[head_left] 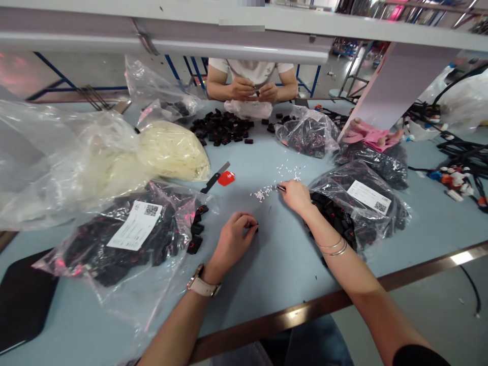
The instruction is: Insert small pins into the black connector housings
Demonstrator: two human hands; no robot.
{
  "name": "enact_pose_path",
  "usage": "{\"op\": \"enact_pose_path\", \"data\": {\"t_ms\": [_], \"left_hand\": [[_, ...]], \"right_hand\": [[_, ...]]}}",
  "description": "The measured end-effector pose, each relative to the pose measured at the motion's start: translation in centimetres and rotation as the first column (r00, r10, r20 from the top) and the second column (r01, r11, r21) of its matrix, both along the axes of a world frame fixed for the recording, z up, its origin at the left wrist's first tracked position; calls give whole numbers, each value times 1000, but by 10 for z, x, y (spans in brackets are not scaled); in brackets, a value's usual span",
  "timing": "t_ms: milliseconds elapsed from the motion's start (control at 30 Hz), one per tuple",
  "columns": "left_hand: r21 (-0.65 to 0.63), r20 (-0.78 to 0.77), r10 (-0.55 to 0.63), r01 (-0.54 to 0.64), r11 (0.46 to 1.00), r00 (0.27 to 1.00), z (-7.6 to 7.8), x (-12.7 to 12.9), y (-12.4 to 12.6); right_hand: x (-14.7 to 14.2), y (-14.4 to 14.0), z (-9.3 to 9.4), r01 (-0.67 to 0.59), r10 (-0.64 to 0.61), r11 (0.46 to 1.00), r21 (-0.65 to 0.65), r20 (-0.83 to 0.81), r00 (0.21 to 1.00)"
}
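Note:
My left hand [237, 235] is closed in a pinch near the middle of the table, with a small black part [256, 229] just showing at the fingertips. My right hand [296, 195] grips a slim dark tool with a shiny edge [281, 188], whose kind I cannot make out. Its tip points left, towards a loose heap of tiny white pieces [261, 194]. More white bits lie scattered beyond that hand. Beside my right forearm, black connector housings [331, 216] spill from a clear plastic bag [339, 183].
On the left lie a bag of black parts [168, 244] and a bag of cream-coloured pieces [171, 150]. A black-handled blade [215, 177] lies by a red tag [226, 178]. Opposite, a person's hands [255, 90] work behind a black parts heap [223, 127]. A shelf [171, 38] spans overhead.

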State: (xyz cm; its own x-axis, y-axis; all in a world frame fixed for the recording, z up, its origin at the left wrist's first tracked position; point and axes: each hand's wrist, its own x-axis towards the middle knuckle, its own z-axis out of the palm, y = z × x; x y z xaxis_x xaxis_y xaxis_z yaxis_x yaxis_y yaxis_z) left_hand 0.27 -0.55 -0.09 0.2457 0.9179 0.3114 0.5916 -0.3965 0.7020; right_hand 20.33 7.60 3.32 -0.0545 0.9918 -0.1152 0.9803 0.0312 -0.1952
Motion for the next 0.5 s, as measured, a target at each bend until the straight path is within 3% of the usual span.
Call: {"op": "enact_pose_path", "data": {"t_ms": [167, 367, 500], "left_hand": [[-94, -32, -27, 24, 995, 999, 1, -1, -1], [-91, 76, -5, 12, 996, 997, -2, -1, 0], [-90, 43, -44, 48, 995, 998, -1, -1, 0]], "right_hand": [[4, 5, -9, 6, -5, 1000, -29, 15, 1000], [5, 10, -12, -7, 8, 1000, -11, 26, 1000], [5, 15, -15, -28, 27, 999, 16, 35, 999]]}}
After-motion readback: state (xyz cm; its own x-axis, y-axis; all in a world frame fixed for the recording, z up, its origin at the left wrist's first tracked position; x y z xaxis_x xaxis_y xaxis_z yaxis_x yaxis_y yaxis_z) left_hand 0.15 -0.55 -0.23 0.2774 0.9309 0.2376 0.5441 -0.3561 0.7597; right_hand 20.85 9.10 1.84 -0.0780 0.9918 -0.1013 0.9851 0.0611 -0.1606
